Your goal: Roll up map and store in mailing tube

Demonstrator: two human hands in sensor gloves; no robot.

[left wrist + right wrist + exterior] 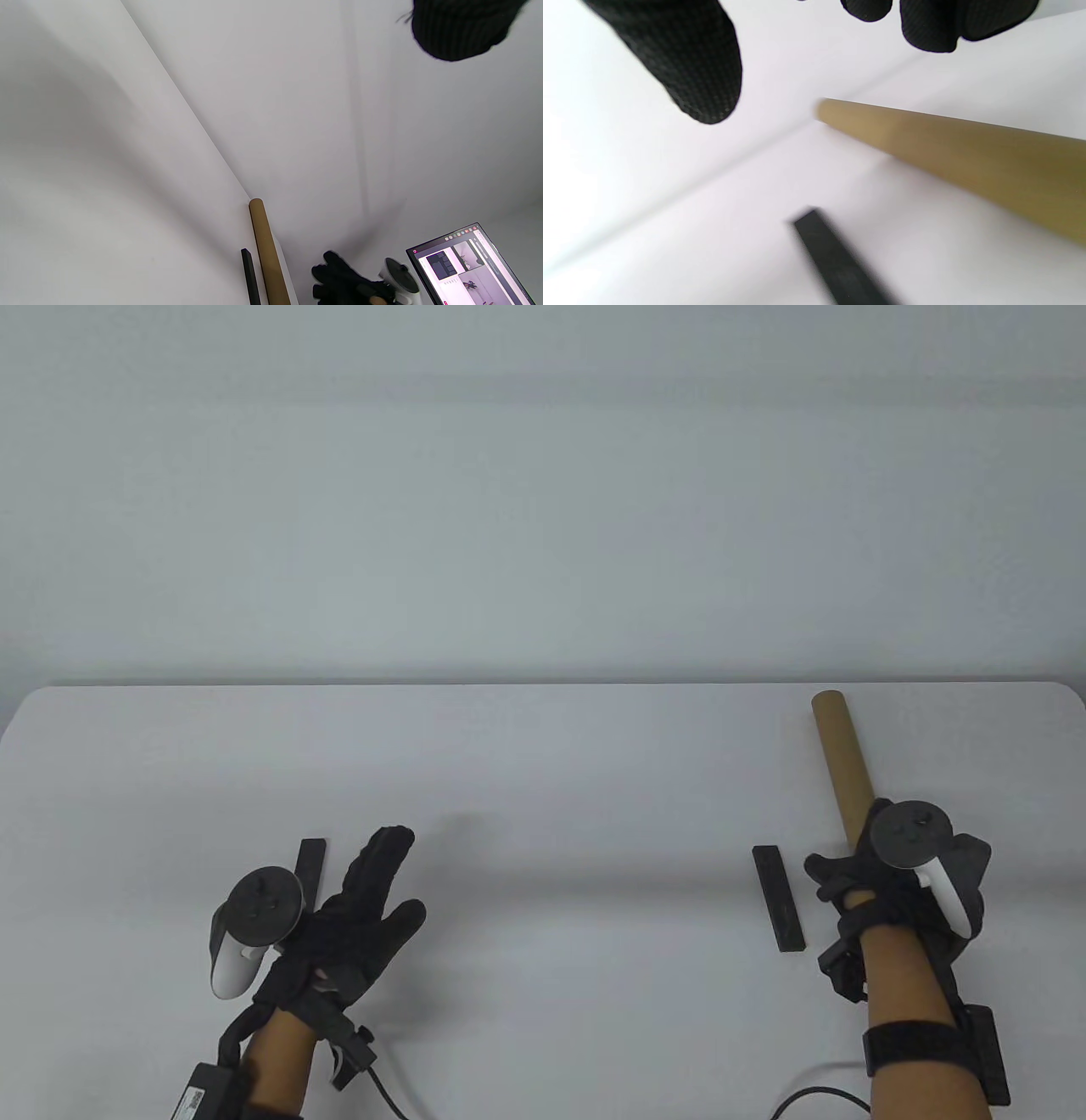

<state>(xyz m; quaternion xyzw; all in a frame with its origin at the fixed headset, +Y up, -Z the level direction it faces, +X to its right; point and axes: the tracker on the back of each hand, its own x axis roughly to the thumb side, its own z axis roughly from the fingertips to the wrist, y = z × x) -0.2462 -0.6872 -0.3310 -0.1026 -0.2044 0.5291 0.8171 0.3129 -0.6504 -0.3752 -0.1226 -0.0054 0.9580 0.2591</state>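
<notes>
A brown cardboard mailing tube [840,768] lies on the white table [543,780] at the right, pointing away from me. Its near end is hidden under my right hand [882,882], which hovers over it with fingers loosely spread. In the right wrist view the thumb [691,63] and fingers [925,21] hang above the tube [967,152] without closing round it. My left hand [365,899] is at the lower left, fingers stretched out and holding nothing. I see no map in any view.
Two flat black bars lie on the table: one [778,897] just left of my right hand, the other [310,865] partly behind my left hand's tracker. A lit monitor [466,271] shows beyond the table's right side. Cables trail from both wrists.
</notes>
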